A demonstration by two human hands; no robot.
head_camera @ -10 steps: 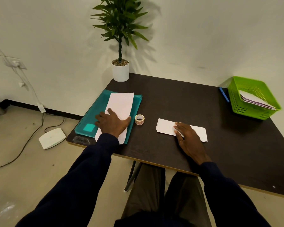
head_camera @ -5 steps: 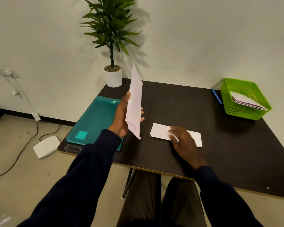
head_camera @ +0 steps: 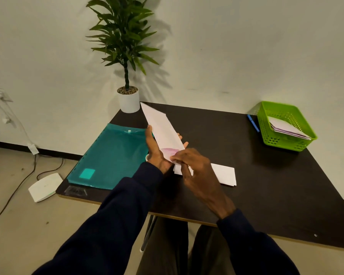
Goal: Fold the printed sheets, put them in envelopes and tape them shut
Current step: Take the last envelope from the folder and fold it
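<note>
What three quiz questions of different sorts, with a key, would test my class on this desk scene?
1. True or false: the green basket is empty.
2. How many hands touch the envelope held above the table? A) none B) one C) two
3. Fill in: the blue pen lies beside the ____.

Key
1. False: papers lie in it.
2. C: the left hand holds it and the right hand pinches its near end.
3. green basket
</note>
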